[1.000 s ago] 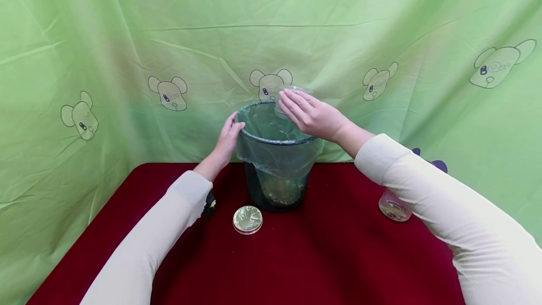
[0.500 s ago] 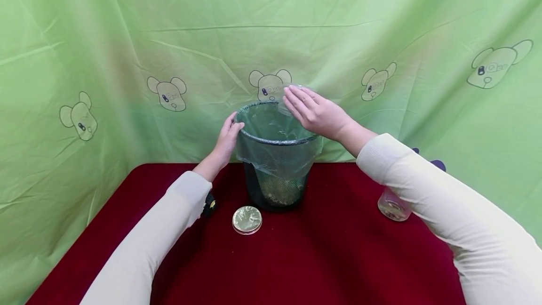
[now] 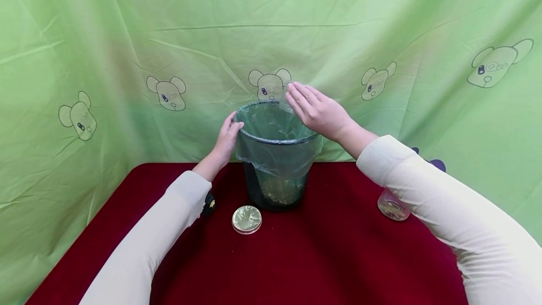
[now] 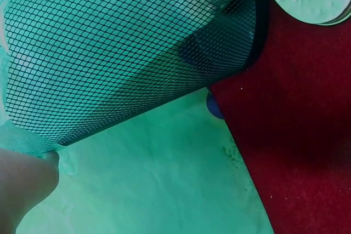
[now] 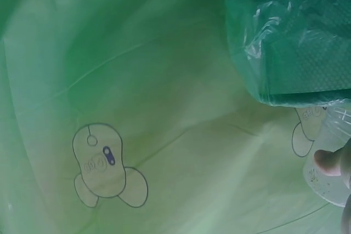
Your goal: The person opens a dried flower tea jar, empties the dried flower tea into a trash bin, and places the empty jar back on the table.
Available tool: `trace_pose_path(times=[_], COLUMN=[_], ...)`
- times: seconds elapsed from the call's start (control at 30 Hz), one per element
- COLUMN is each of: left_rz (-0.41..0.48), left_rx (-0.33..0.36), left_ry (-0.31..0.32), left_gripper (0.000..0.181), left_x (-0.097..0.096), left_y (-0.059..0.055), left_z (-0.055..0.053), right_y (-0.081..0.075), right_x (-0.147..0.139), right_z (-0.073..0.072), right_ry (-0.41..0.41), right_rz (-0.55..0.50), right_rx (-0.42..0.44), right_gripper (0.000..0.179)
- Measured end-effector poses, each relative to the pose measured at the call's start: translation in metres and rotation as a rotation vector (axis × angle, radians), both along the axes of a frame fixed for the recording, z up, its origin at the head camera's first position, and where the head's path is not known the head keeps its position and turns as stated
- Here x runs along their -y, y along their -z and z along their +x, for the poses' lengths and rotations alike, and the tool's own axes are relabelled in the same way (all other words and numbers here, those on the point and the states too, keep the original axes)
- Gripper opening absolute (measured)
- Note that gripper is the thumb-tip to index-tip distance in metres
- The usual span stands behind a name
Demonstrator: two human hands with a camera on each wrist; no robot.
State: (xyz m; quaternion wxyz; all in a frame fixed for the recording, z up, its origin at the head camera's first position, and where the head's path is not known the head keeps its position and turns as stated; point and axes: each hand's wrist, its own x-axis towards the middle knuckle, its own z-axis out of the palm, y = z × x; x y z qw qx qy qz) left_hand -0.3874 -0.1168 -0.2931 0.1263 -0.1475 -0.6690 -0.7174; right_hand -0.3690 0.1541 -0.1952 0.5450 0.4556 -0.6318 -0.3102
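Observation:
A black mesh wastebasket (image 3: 279, 192) with a thin translucent green liner (image 3: 283, 156) stands on the table. My left hand (image 3: 226, 138) grips its rim on the left, thumb in front. My right hand (image 3: 315, 112) holds a clear plastic jar (image 3: 285, 103) over the far right of the basket's opening, mostly hidden behind the fingers in the head view. In the right wrist view the jar's threaded mouth points toward the liner, small bits cling near its base, and the right thumb (image 5: 329, 163) presses its side. A shiny round lid (image 3: 247, 219) lies in front of the basket.
A clear container (image 3: 394, 206) with small bits in its bottom stands at the right, partly behind the right sleeve. A small black object (image 3: 209, 204) sits beside the left forearm. A green curtain (image 3: 211, 51) hangs behind the red-covered table (image 3: 296, 258).
My right hand has shifted slightly right and up with the jar, turning it so less shows past the fingers. My left hand has stayed on the rim.

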Motion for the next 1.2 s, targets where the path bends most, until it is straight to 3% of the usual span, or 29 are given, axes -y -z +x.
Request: trace_pose_path(times=[0.43,0.83,1.2], left_rz=[-0.028,-0.006,-0.008], left_rx=[0.013,0.003,0.008], left_ry=[-0.004,0.001,0.011], left_gripper=[0.065,0.062,0.064], left_x=[0.001,0.0,0.0], left_y=[-0.001,-0.002,-0.002], left_z=[0.0,0.0,0.0], right_y=[-0.005,-0.017,-0.027], right_x=[0.002,-0.003,-0.012], right_z=[0.01,0.025,0.033], right_ry=[0.059,0.228,0.24], right_rz=[-0.373,-0.761,-1.017], right_rx=[0.301,0.795,1.048], right_gripper=[0.039,0.074,0.079])
